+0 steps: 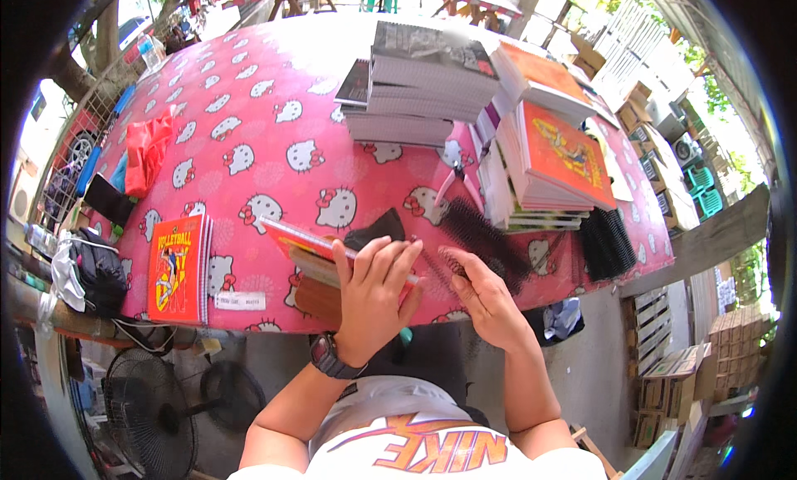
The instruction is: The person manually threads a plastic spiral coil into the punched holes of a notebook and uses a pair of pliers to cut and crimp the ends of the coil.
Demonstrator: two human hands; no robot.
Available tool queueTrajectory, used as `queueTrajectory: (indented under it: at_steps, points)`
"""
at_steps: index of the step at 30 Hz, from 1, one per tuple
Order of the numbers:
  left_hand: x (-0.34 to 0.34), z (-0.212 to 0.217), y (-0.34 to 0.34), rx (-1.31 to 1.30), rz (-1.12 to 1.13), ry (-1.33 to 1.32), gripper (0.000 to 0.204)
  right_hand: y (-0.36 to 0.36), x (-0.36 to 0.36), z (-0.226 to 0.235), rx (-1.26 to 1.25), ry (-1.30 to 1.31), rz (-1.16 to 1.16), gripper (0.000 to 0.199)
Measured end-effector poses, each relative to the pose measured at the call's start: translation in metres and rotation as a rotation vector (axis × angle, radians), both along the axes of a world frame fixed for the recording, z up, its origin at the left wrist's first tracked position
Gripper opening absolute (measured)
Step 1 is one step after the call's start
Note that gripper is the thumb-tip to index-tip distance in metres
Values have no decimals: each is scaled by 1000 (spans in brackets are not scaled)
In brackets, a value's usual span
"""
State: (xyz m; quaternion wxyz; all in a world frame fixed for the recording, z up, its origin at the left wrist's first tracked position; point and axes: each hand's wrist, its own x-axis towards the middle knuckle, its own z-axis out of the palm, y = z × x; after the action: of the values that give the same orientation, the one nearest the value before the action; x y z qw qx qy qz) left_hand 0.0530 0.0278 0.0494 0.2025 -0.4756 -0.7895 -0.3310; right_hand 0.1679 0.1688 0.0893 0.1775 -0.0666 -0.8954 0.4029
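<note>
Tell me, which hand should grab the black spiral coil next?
Probably the right hand: its fingers already touch the black spiral coil. The left hand is busy pressing down the notebook.

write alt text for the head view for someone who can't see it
Seen from above, a person's left hand holds an orange notebook at the edge of a pink cartoon-cat tablecloth while the right hand fingers its black spiral binding. Stacks of notebooks stand behind, and one finished orange notebook lies to the left.
</note>
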Motion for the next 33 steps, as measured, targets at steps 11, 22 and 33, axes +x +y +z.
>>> queueTrajectory:
  at_steps: [11, 22, 33]
  points:
    - [-13, 14, -16, 224, -235, -193, 14, -12, -8, -7, -204, 99, -46, 25]
    - [-15, 13, -18, 237, -249, -181, 10, -7, -18, -12, -308, 77, 46, 23]
    - [-19, 13, -18, 249, -275, -181, 12, 0, -23, -14, -406, 67, 103, 22]
